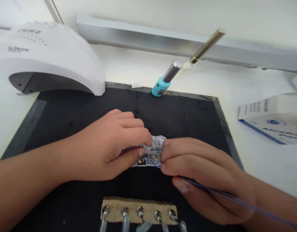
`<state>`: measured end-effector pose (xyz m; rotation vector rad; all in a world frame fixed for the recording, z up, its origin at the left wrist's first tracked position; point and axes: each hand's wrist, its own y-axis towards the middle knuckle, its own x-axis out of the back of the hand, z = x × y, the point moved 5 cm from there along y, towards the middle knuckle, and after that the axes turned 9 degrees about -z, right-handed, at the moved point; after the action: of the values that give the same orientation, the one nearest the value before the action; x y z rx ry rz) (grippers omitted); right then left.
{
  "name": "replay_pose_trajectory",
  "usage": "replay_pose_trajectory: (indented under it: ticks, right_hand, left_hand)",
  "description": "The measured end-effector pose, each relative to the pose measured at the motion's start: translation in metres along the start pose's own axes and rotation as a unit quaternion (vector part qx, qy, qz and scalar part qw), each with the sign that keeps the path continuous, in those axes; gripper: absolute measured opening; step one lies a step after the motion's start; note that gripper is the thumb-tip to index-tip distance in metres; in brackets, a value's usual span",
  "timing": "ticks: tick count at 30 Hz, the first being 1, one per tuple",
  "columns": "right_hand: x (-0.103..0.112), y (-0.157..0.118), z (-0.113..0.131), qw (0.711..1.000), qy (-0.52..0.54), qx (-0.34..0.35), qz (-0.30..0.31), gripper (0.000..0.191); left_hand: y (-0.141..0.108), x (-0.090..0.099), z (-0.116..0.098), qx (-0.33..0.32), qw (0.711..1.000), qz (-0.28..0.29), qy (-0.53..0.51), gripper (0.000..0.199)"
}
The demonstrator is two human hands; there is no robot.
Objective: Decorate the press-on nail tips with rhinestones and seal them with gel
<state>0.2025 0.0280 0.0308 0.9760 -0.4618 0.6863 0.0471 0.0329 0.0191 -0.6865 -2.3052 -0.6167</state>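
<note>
Bare mat (66, 116) left; lamp (47, 54), bottle (160, 87) perhaps crowd rear.

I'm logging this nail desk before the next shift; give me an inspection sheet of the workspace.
Surface: black mat on a white table.
Job's things: clear compartment box of small decorations; thin blue-handled tool; row of nail tips on a cardboard strip.
Clutter: teal polish bottle; white-and-blue box.
Hands: left hand grips the box; right hand holds the tool at the box.
Cables: nothing seen.
Surroundings: white nail lamp; metal rail.
</note>
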Motion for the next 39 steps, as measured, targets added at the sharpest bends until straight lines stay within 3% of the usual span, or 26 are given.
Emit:
replay_pose_trajectory:
  ticks: [39]
  right_hand:
    - [0.0008,-0.0004,-0.0005,1.0,-0.008,-0.004,0.01,0.011]
  left_hand:
    - [-0.0006,0.0009,0.0012,-0.003,1.0,-0.004,0.007,0.017]
